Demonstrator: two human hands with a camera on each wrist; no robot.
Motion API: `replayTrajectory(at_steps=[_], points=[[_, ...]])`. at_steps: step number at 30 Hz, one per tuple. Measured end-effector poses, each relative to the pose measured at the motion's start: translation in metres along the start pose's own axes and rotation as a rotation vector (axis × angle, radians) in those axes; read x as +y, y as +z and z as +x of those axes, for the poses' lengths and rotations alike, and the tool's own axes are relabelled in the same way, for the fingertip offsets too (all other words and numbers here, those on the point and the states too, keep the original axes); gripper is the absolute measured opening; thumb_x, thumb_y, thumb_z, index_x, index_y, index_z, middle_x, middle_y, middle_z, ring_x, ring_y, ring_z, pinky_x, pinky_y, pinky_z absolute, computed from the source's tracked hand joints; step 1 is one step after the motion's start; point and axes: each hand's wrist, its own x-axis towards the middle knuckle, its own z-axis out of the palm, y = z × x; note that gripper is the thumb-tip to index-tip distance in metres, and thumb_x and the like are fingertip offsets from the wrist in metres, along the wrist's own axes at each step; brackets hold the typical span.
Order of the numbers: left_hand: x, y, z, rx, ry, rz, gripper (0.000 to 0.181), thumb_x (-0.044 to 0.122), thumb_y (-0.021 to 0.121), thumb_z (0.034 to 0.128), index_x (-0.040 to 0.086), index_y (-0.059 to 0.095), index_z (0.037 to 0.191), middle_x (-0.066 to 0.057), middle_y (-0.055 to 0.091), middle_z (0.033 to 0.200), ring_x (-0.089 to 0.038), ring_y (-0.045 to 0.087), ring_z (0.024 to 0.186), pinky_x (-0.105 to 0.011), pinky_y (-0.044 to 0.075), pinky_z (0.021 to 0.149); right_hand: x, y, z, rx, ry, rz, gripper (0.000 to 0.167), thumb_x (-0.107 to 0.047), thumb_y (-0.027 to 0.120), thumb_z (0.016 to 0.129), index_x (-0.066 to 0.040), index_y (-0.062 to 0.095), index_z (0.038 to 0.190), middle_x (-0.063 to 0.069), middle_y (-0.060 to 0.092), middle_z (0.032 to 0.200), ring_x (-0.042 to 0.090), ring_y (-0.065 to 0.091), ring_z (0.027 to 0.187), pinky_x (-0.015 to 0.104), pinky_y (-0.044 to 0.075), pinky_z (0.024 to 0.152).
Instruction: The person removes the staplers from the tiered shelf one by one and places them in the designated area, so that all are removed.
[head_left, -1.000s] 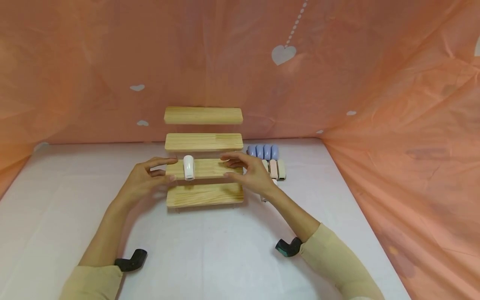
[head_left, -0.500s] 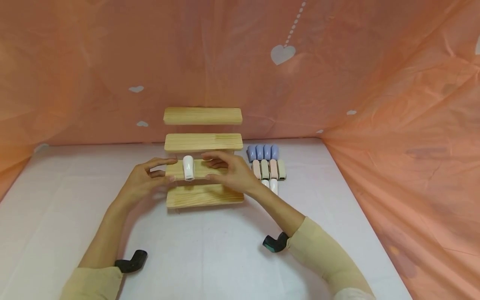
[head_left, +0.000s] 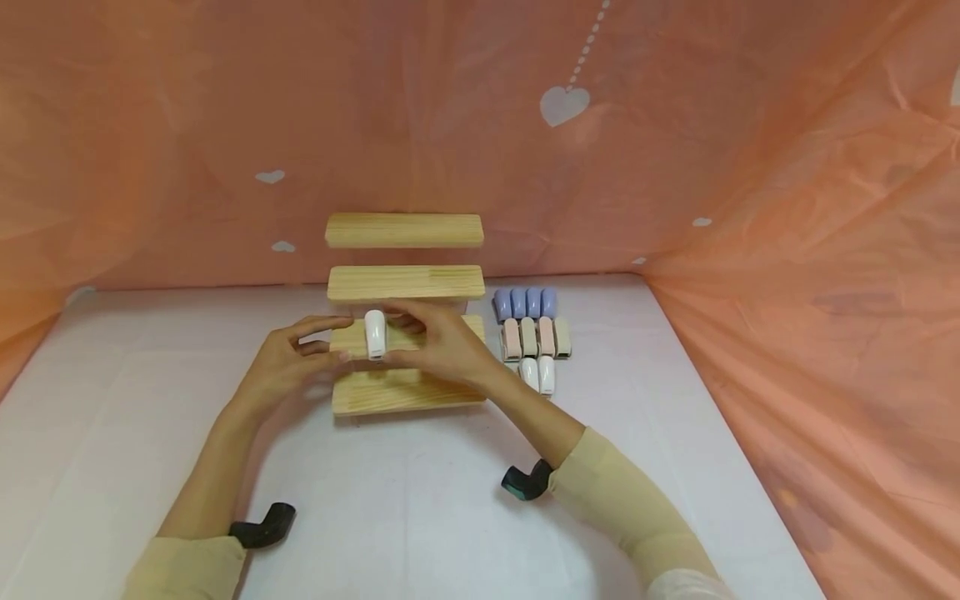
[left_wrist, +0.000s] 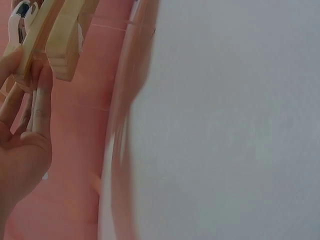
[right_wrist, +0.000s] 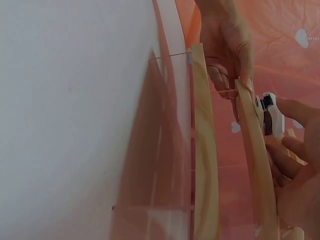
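A small white stapler [head_left: 376, 335] lies lengthwise, front to back, on the third wooden shelf board [head_left: 352, 339] of a four-board stand. My left hand [head_left: 288, 367] pinches the left end of that board, thumb on one face and fingers on the other, as the left wrist view shows. My right hand [head_left: 442, 346] reaches in from the right, its thumb near the stapler's front end and its index finger near the back end. In the right wrist view the thumb and fingers of the right hand [right_wrist: 300, 165] stand spread at the stapler [right_wrist: 272, 115]; firm contact is unclear.
Right of the stand, several purple staplers [head_left: 526, 303], a row of pink and beige ones [head_left: 537, 338] and two white ones [head_left: 537, 376] lie on the white tabletop [head_left: 405, 500]. A pink-orange cloth [head_left: 450, 100] hangs behind and at the sides.
My right hand has moved left along the board from its right end up to the stapler, its thumb and index finger spreading slightly. The left hand and the stapler stay in place.
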Motion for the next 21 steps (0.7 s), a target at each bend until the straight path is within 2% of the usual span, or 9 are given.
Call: replayTrajectory(at_steps=[5, 11, 18, 21], points=[[0.003, 0.001, -0.001, -0.003, -0.008, 0.009, 0.052, 0.019, 0.077, 0.0896, 0.01, 0.059, 0.138, -0.002, 0.053, 0.139, -0.01, 0.067, 0.101, -0.03, 0.058, 0.081, -0.002, 0.004, 0.004, -0.007, 0.006, -0.092, 0.069, -0.026, 0.083, 0.083, -0.012, 0.053, 0.143, 0.003, 0.062, 0.132, 0.01, 0.058, 0.118, 0.018, 0.043, 0.101], [0.007, 0.003, -0.002, -0.013, 0.014, 0.002, 0.053, 0.016, 0.076, 0.0897, 0.007, 0.057, 0.138, -0.005, 0.056, 0.134, -0.011, 0.068, 0.094, -0.03, 0.058, 0.078, -0.006, 0.007, 0.006, 0.006, 0.006, -0.203, 0.069, -0.032, 0.083, 0.083, -0.015, 0.054, 0.143, 0.002, 0.061, 0.136, 0.011, 0.055, 0.123, 0.021, 0.04, 0.105], [0.009, 0.005, -0.003, 0.002, -0.009, 0.038, 0.055, 0.017, 0.078, 0.0883, 0.009, 0.057, 0.138, -0.003, 0.053, 0.137, -0.011, 0.065, 0.094, -0.028, 0.057, 0.077, -0.006, 0.003, 0.0, 0.036, 0.057, -0.173, 0.069, -0.032, 0.084, 0.082, -0.016, 0.055, 0.142, 0.003, 0.063, 0.133, 0.011, 0.058, 0.118, 0.021, 0.045, 0.099], [0.009, 0.005, -0.003, 0.013, -0.014, 0.063, 0.054, 0.017, 0.078, 0.0877, 0.011, 0.057, 0.137, -0.004, 0.051, 0.139, -0.012, 0.064, 0.093, -0.029, 0.057, 0.077, -0.005, 0.0, -0.004, 0.054, 0.046, -0.134, 0.068, -0.027, 0.085, 0.081, -0.014, 0.056, 0.141, 0.004, 0.063, 0.131, 0.013, 0.061, 0.114, 0.022, 0.048, 0.097]])
